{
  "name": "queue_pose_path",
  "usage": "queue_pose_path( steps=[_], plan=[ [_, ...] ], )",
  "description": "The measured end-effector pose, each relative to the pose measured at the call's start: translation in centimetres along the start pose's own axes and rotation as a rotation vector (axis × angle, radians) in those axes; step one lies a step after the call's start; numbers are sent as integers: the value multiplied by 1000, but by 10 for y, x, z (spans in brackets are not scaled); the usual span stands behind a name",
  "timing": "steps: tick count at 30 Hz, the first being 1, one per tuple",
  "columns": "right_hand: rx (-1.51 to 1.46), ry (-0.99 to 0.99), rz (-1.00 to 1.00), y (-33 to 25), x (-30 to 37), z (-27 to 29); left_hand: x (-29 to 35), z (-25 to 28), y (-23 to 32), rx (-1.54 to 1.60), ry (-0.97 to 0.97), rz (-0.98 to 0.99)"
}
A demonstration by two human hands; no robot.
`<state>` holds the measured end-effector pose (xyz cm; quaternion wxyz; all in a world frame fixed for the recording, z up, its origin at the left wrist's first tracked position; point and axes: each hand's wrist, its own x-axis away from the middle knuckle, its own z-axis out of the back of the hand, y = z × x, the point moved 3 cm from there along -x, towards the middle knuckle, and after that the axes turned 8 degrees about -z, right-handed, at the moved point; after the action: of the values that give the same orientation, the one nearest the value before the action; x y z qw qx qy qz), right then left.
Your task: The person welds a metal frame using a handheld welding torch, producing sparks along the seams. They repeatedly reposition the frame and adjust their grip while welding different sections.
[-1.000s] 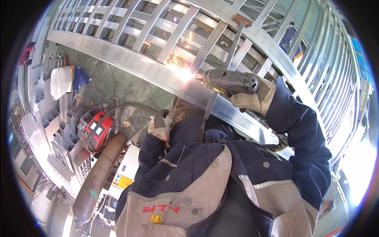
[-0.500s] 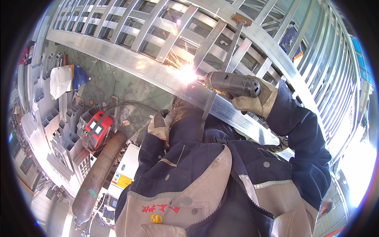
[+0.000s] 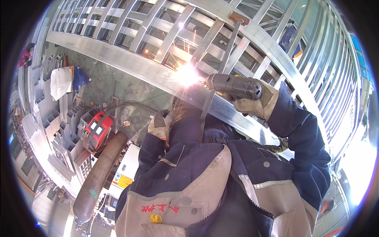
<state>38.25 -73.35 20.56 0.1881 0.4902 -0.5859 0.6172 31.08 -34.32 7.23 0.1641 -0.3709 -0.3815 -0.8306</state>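
Observation:
In a beige work glove, my right hand (image 3: 258,102) is closed around a dark, thick-bodied welding torch (image 3: 237,86). The torch's tip points left into a white glare (image 3: 186,75) throwing sparks, on a broad silver metal beam (image 3: 130,63). That glare hides the exact spot being welded. A narrow flat bar (image 3: 208,103) crosses the beam just below the torch. My left hand (image 3: 160,123), also gloved, rests beside my bent leg; its fingers are mostly hidden. Beyond the torch, a hammer (image 3: 240,18) with a brownish head lies across the slats.
A slatted metal frame (image 3: 173,31) spreads across the far side, with curved rails on the right. To the left stand a red machine (image 3: 98,128) with a cable, a brown gas cylinder (image 3: 100,177), stacked metal profiles (image 3: 47,154) and a white cloth or bag (image 3: 61,83).
The torch has shifted slightly right along with my right hand. The glare stays at nearly the same place on the beam, and its sparks spread differently. My left hand has not moved.

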Motion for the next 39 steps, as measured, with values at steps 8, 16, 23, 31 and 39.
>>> queue_pose_path(
  steps=[8, 16, 23, 31, 39],
  plan=[
    [64, 100, 134, 0, 20, 19, -12, -6, -15, -30, -38, -22],
    [-131, 476, 384, 52, 68, 116, 4, 5, 43, 229, -25, -312],
    [-459, 851, 297, 217, 76, 225, 15, -19, 141, 203, -141, -434],
    [-680, 1076, 361, 347, 59, 251, -20, -72, 195, -271, -173, -605],
    [-117, 1690, 339, 361, 41, 216, -36, -83, 207, -455, -134, -544]
  ],
)
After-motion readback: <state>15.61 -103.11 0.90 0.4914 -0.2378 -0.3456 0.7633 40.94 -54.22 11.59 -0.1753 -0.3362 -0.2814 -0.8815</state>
